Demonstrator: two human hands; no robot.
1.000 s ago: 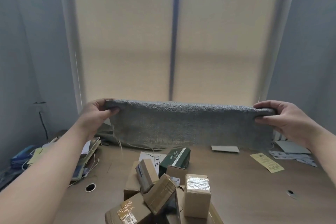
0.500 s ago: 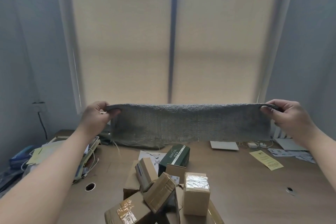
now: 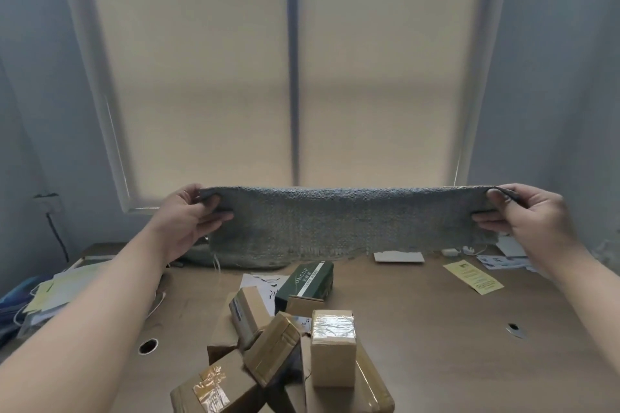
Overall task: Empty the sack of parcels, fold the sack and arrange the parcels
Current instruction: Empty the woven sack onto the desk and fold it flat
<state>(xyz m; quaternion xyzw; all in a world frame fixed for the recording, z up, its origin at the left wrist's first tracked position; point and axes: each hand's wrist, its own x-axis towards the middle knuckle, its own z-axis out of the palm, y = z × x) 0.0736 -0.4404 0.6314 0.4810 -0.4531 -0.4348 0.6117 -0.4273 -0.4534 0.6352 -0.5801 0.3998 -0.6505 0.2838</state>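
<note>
A grey woven sack, folded into a long band, hangs stretched in the air above the far side of the wooden table. My left hand pinches its left end and my right hand pinches its right end. Its frayed lower edge hangs just over the table, lower on the left. Below, near the front middle, lies a jumbled pile of parcels: several brown cardboard boxes, one with shiny tape on top, and a dark green box.
A stack of papers and folders lies at the left edge. A white card, a yellow leaflet, cables and papers sit at the back right. Cable holes pierce the table. A blind-covered window stands behind.
My hands have pulled the sack tauter and slightly wider apart, and the hanging band has become shorter. The parcels have not moved.
</note>
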